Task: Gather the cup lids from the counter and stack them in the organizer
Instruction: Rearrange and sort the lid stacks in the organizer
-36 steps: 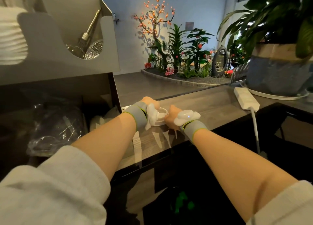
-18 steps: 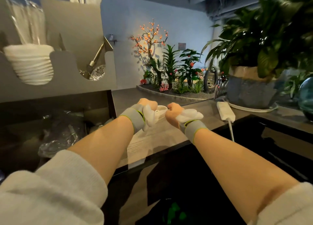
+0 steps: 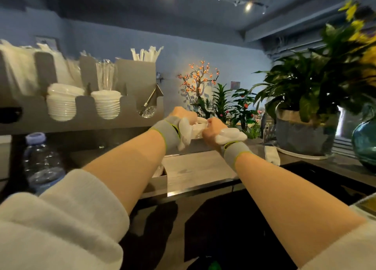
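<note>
Gripping one lid stack (image 3: 198, 128), both hands (image 3: 182, 115) (image 3: 212, 128); two stacks (image 3: 61, 101) (image 3: 106, 103) fill the organizer (image 3: 87, 123).

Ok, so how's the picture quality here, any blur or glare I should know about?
Head view: the leafy potted plant at right is motion-smeared; bright ceiling spotlights flare; wide-angle lens bends the grey metal organizer; both hands and the white lids they grip stay fairly sharp.

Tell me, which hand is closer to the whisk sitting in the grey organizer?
Left. The left hand grips the white lids just right of the whisk; the right hand grips them from the far side, farther right.
</note>
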Motion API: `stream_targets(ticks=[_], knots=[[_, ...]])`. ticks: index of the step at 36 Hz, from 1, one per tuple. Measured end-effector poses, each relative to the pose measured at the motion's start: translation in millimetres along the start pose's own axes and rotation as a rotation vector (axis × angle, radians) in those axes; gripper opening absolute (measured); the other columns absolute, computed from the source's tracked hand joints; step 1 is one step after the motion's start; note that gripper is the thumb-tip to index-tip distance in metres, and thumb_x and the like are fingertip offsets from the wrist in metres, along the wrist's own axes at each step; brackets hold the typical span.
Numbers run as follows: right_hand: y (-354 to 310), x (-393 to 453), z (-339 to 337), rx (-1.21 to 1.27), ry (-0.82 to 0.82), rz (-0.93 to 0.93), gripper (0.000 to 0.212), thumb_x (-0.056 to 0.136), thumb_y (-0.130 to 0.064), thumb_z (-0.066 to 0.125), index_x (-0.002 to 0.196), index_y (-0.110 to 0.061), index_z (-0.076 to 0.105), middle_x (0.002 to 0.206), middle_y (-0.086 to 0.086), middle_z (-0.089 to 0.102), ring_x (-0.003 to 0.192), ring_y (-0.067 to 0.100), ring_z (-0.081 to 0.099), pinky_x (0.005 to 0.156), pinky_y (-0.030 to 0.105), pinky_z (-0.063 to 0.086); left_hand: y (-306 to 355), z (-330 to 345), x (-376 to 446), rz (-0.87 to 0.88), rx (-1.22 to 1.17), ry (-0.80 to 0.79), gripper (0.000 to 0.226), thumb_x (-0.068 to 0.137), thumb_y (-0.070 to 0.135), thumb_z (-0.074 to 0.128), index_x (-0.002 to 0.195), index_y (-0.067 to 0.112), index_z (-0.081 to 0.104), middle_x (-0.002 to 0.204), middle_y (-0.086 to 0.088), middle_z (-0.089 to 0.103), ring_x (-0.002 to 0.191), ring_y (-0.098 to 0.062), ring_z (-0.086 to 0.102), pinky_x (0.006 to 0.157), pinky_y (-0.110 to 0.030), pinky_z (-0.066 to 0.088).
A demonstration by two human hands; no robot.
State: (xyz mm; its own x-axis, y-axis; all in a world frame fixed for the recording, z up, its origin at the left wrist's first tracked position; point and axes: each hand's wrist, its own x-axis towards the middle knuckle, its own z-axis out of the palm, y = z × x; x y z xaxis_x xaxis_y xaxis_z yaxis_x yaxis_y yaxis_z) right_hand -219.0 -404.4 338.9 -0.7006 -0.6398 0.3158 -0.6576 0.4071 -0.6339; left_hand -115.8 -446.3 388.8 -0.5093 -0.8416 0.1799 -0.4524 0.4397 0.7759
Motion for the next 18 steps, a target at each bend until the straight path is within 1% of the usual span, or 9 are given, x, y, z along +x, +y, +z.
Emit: stream_targets(ticks=[1,2,3,4,8,10,13,16,18], knots=[[-7,-5,-1,0.001,0.004,-0.029,0.055,0.065,-0.028,0.045,0.119,-0.016,0.052,0.12,0.014,0.059,0.108,0.037,0.057,0.092,0.043,0.045,-1,-7,-4,-0.001,-0.004,0.022,0.028,0.092,0.02,0.048,0.115,0.005,0.053,0.105,-0.014,0.06,0.097,-0.031,0.059,0.079,-0.031,0.046],[-11,-9,-3,0.007,0.01,-0.041,0.055,0.068,-0.029,0.045,0.121,-0.016,0.051,0.123,0.014,0.058,0.11,0.037,0.056,0.094,0.043,0.044,-1,-13,-10,0.0,0.003,0.049,0.039,0.092,0.021,0.048,0.126,0.001,0.049,0.124,-0.017,0.057,0.113,-0.033,0.056,0.09,-0.032,0.045],[-20,-14,-4,0.01,0.012,-0.06,0.056,0.069,-0.031,0.044,0.123,-0.015,0.051,0.126,0.014,0.057,0.113,0.037,0.055,0.098,0.045,0.043,-3,-21,-15,0.0,-0.001,0.08,0.045,0.091,0.021,0.048,0.131,-0.001,0.046,0.134,-0.018,0.052,0.121,-0.034,0.052,0.095,-0.033,0.043],[-30,-19,-3,0.021,0.007,-0.085,0.059,0.068,-0.034,0.042,0.123,-0.015,0.051,0.127,0.014,0.056,0.115,0.037,0.054,0.1,0.046,0.042,-7,-30,-19,-0.002,0.002,0.117,0.047,0.091,0.021,0.049,0.132,-0.002,0.045,0.137,-0.018,0.05,0.123,-0.034,0.051,0.096,-0.032,0.042],[-57,-31,6,0.055,-0.017,-0.15,0.067,0.06,-0.04,0.038,0.12,-0.017,0.051,0.125,0.013,0.058,0.115,0.037,0.055,0.099,0.044,0.042,-18,-52,-28,-0.015,0.017,0.214,0.043,0.088,0.019,0.05,0.126,-0.002,0.051,0.133,-0.017,0.055,0.121,-0.033,0.053,0.093,-0.031,0.043],[-75,-38,14,0.077,-0.028,-0.192,0.064,0.059,-0.041,0.038,0.118,-0.017,0.051,0.124,0.013,0.059,0.114,0.036,0.056,0.096,0.043,0.043,-26,-71,-34,-0.029,0.034,0.28,0.043,0.089,0.021,0.049,0.125,-0.001,0.054,0.131,-0.017,0.057,0.121,-0.034,0.054,0.096,-0.033,0.044],[-92,-45,23,0.111,-0.049,-0.227,0.061,0.06,-0.042,0.038,0.116,-0.02,0.052,0.12,0.01,0.061,0.112,0.035,0.057,0.095,0.043,0.043,-36,-91,-38,-0.016,0.09,0.297,0.04,0.089,0.021,0.05,0.121,-0.001,0.059,0.127,-0.017,0.06,0.118,-0.032,0.056,0.093,-0.033,0.045],[-106,-50,31,0.151,-0.062,-0.263,0.053,0.068,-0.038,0.038,0.117,-0.023,0.052,0.121,0.01,0.061,0.111,0.035,0.056,0.099,0.046,0.042,-47,-110,-42,0.007,0.12,0.306,0.036,0.09,0.018,0.048,0.117,0.0,0.063,0.124,-0.016,0.063,0.117,-0.031,0.056,0.096,-0.033,0.045],[-117,-53,36,0.181,-0.066,-0.296,0.047,0.075,-0.037,0.037,0.118,-0.024,0.051,0.122,0.009,0.06,0.113,0.035,0.056,0.1,0.048,0.042,-56,-124,-45,0.006,0.137,0.348,0.035,0.09,0.018,0.05,0.12,0.005,0.064,0.127,-0.013,0.062,0.12,-0.029,0.054,0.099,-0.03,0.043]])
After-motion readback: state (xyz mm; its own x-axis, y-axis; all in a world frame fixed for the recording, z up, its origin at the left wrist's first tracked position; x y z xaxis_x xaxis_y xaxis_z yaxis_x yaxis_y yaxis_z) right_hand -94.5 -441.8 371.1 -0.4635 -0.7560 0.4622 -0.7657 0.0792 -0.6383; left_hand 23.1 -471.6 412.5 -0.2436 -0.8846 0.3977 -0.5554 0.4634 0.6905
